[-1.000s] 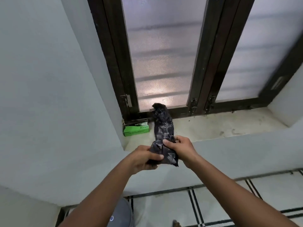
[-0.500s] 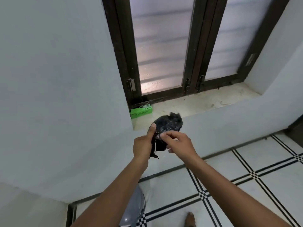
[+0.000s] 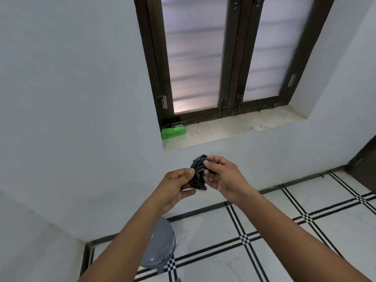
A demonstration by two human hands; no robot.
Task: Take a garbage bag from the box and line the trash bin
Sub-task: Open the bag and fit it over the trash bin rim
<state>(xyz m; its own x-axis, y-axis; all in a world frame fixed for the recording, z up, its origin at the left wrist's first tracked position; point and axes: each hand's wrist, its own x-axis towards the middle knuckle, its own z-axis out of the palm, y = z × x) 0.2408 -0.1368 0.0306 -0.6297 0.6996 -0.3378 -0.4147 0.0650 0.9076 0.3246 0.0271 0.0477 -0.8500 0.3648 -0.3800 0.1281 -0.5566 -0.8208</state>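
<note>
1. The left hand [image 3: 176,185] and the right hand [image 3: 220,176] both pinch a crumpled black garbage bag [image 3: 198,171], held up in the air between them in front of the white wall [image 3: 71,98]. The left thumb and fingers clamp its lower left side; the right fingertips [image 3: 206,163] grip its upper right part.
2. The bag is bunched into a small wad, not spread out.
3. A green box [image 3: 173,131] sits in the left corner of the window sill [image 3: 234,129], against the dark window frame [image 3: 230,58], well apart from the hands. It carries print on its top and front, too small to read.
4. A grey trash bin [image 3: 160,249] with a domed lid stands on the floor below the left forearm, which hides part of it. It sits near the corner where two walls meet.
5. The floor [image 3: 284,241] is white tile crossed by black double lines.
6. The window has frosted panes. A dark door edge [image 3: 364,159] shows at the right border.
</note>
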